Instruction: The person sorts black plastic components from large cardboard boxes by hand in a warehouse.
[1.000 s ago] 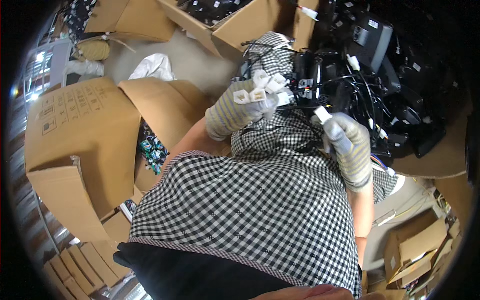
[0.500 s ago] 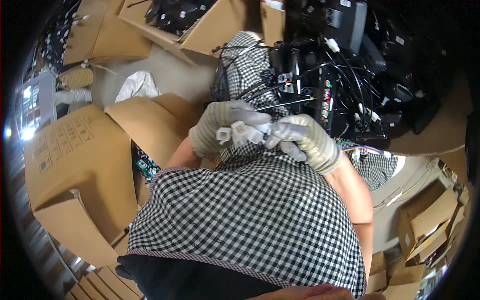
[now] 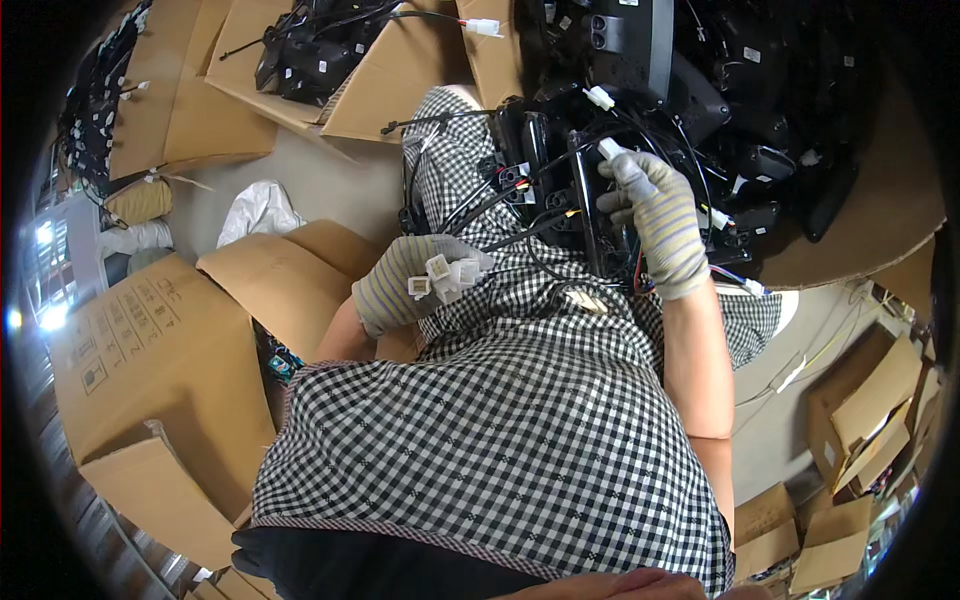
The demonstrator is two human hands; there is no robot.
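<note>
My left hand (image 3: 405,285), in a striped work glove, closes around a cluster of several white plastic connectors (image 3: 442,278) above my lap. A black cable (image 3: 530,232) with a yellowish tip runs from beside that hand toward the right. My right hand (image 3: 658,222), gloved the same way, is farther out over the pile of black units. Its thumb and fingers pinch a white connector (image 3: 611,150). Beyond that hand, another white connector (image 3: 600,97) sits on a black cable among the black units (image 3: 690,90). A small pale piece (image 3: 585,300) lies on my checked apron.
A large carton edge (image 3: 850,255) curves around the black units at right. Open cartons stand at left (image 3: 160,340), with more black units in another carton (image 3: 325,60) at the far left. Further cartons (image 3: 870,410) stand at the lower right. A white bag (image 3: 258,212) lies on the floor.
My right hand has moved away from my left, up and to the right, over the black units. My left hand has shifted slightly left and nearer, still holding the white connectors.
</note>
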